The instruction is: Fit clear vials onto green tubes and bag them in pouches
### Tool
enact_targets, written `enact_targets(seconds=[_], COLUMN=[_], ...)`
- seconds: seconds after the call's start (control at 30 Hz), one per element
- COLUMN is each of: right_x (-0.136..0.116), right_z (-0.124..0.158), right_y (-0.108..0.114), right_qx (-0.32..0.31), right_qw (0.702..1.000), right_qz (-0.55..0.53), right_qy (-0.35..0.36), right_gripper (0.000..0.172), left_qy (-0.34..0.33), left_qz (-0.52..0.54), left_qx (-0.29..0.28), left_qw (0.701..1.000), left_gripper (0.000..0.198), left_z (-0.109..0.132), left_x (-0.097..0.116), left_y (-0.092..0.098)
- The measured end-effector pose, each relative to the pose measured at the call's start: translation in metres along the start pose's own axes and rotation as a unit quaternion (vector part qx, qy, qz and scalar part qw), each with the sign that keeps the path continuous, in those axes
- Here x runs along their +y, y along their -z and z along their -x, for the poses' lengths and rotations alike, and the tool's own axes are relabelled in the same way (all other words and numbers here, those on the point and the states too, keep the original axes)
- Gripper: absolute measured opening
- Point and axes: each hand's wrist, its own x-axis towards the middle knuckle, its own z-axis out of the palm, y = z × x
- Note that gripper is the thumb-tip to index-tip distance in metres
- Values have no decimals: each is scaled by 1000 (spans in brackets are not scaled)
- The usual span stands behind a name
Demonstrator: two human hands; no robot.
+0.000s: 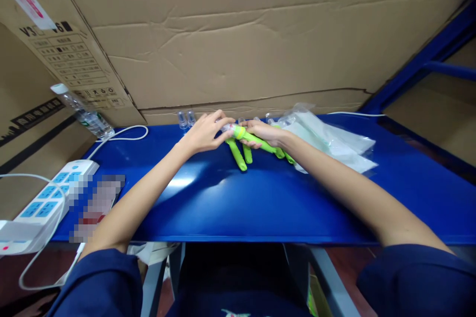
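Both my hands meet at the far middle of the blue table [260,198]. My right hand [263,132] grips a green stick-shaped piece [256,139] by its body. My left hand [208,132] pinches the clear cap end [229,128] of that same piece. Under the hands lie more green pieces [238,154] flat on the table. Small clear caps [186,118] stand just behind my left hand.
A pile of clear plastic bags [327,141] lies right of my hands. A tilted water bottle [84,114] and a white power strip [40,205] with its cord sit at the left. Cardboard sheets [241,34] wall off the back.
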Motion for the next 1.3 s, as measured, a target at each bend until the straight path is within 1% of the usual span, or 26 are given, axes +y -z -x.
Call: enact_targets(seconds=[0.07, 0.1, 0.17, 0.23, 0.33, 0.37, 0.43, 0.47, 0.53, 0.6, 0.63, 0.67, 0.7, 0.73, 0.8, 0.83, 0.87, 0.9, 0.93, 1.03, 1.1, 1.13, 1.17, 1.2, 1.27, 1.3], right_x=[-2, -2, -2, -3, -11, -16, -23, -25, -25, -17, -12, -7, -3, 1, 3, 3, 2, 0, -1, 0, 3, 5, 7, 8, 9, 9], right_z=[0, 0, -1, -3, 0, 4, 13, 19, 29, 35, 36, 36, 35, 34, 33, 34, 35, 37, 40, 49, 52, 53, 52, 52, 49, 48], right_y=[0, -1, -4, -8, -9, -8, -4, -2, 1, 2, 2, 2, 2, 2, 4, 5, 7, 8, 9, 10, 11, 12, 13, 14, 15, 15], right_qx=[-26, -36, -54, -66, -53, -33, 36, 78, 156, 214, 235, 249, 254, 242, 178, 148, 142, 160, 193, 288, 296, 294, 280, 249, 153, 119], right_qw=[999, 997, 993, 988, 988, 991, 985, 966, 893, 828, 813, 816, 834, 865, 930, 947, 950, 941, 921, 833, 810, 811, 822, 844, 895, 908], right_qz=[6, 15, 35, 51, 63, 79, 167, 237, 372, 439, 445, 435, 413, 382, 306, 280, 274, 288, 316, 402, 436, 445, 445, 435, 399, 388], right_qy=[-44, -64, -100, -129, -129, -101, 5, 73, 199, 276, 291, 289, 264, 217, 100, 59, 50, 72, 117, 248, 257, 242, 219, 190, 126, 106], right_gripper=[7, 6, 18, 25, 39, 45, 48, 46, 42, 38, 36, 33, 35, 40, 54, 60, 62, 60, 56, 47, 37, 33, 33, 38, 53, 59], left_qy=[22, 34, 52, 60, 79, 92, 136, 165, 221, 255, 258, 250, 235, 214, 170, 159, 158, 168, 187, 244, 249, 240, 229, 217, 196, 192], left_qz=[-67, -89, -104, -97, -75, -64, -40, -26, 9, 41, 52, 57, 54, 46, 21, 8, 0, -3, 1, 35, 47, 45, 39, 31, 22, 23], left_qx=[-1, 5, 16, 16, 17, 29, 68, 88, 112, 111, 108, 107, 111, 118, 129, 130, 126, 121, 117, 116, 113, 112, 113, 116, 117, 111], left_qw=[998, 995, 993, 993, 994, 993, 988, 982, 969, 960, 959, 961, 964, 969, 977, 979, 979, 978, 975, 962, 961, 963, 966, 969, 973, 975], left_gripper=[59, 66, 71, 68, 68, 68, 64, 61, 59, 59, 60, 60, 59, 59, 59, 58, 58, 58, 59, 64, 65, 65, 65, 65, 65, 65], left_z=[-2, -3, -3, -3, 0, 1, 4, 5, 8, 10, 10, 10, 10, 10, 8, 8, 7, 5, 4, 2, 2, 2, 3, 4, 7, 8], left_x=[4, 6, 10, 11, 8, 5, -4, -9, -17, -22, -23, -22, -21, -19, -14, -13, -11, -11, -11, -12, -11, -11, -11, -12, -15, -17], left_y=[3, 2, -1, -6, -9, -10, -9, -8, -7, -7, -7, -8, -8, -8, -9, -9, -8, -8, -8, -7, -6, -5, -5, -4, -4, -5])
